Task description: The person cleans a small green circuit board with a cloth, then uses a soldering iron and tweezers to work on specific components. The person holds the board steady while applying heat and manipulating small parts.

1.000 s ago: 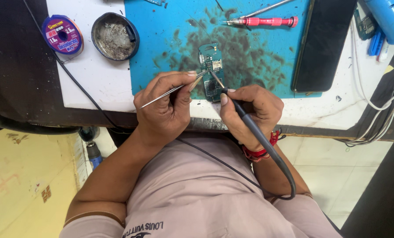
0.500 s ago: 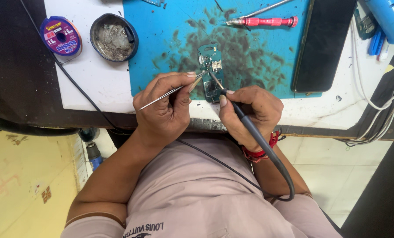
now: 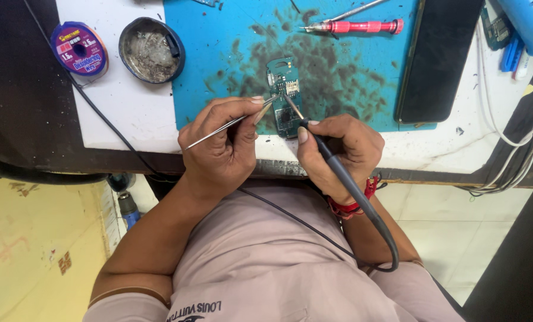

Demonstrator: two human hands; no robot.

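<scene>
We've got the small green circuit board [image 3: 283, 95] lying on the blue mat [image 3: 218, 65], near the surface's front edge. Our left hand [image 3: 221, 149] has its fingers pinched shut on thin metal tweezers [image 3: 230, 122], tips right at the board. Our right hand [image 3: 338, 149] grips the soldering iron [image 3: 332, 161] like a pen, tip touching the board. Red screwdriver [image 3: 353, 26] and a dark phone [image 3: 439, 56] sit further back, solder-wick spool [image 3: 78, 49] and flux tin [image 3: 151, 49] toward the left edge.

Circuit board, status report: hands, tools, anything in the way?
Left hand grips tweezers; right hand grips soldering iron. Both tips on circuit board. Nothing in the way.
</scene>
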